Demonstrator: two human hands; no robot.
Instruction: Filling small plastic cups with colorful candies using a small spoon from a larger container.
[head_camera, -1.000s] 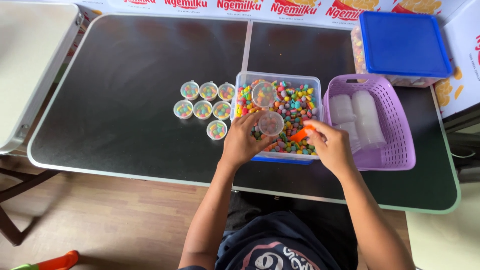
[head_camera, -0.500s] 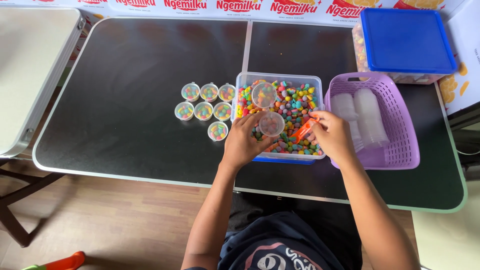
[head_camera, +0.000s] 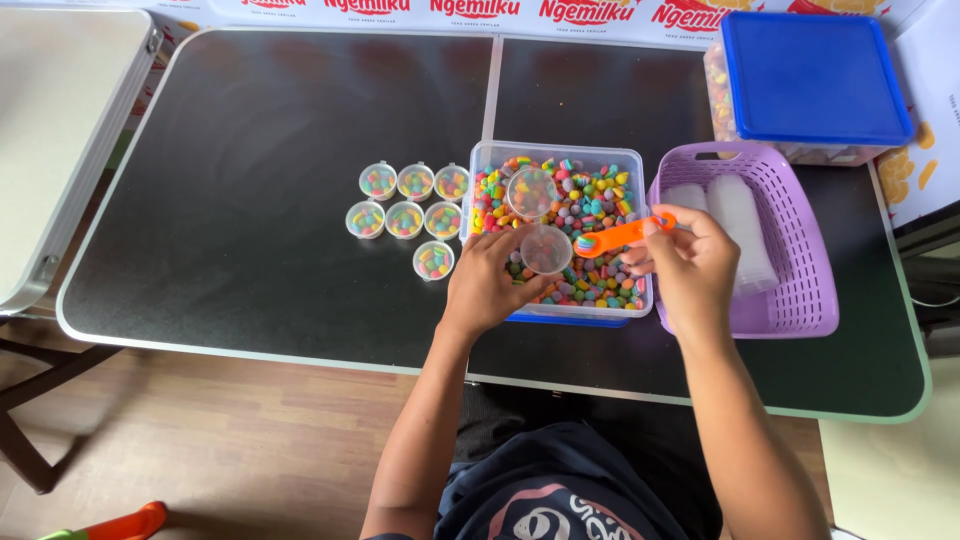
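Both forearms reach forward from the bottom of the view, bare to above the elbow. The left hand (head_camera: 487, 285) lies palm down, fingers curled forward, thumb and fingertips pinched on a small round thing. The right hand (head_camera: 688, 265) is raised a little, wrist bent inward, fingers closed in a loose fist around a thin handle that points left. The hands are apart.
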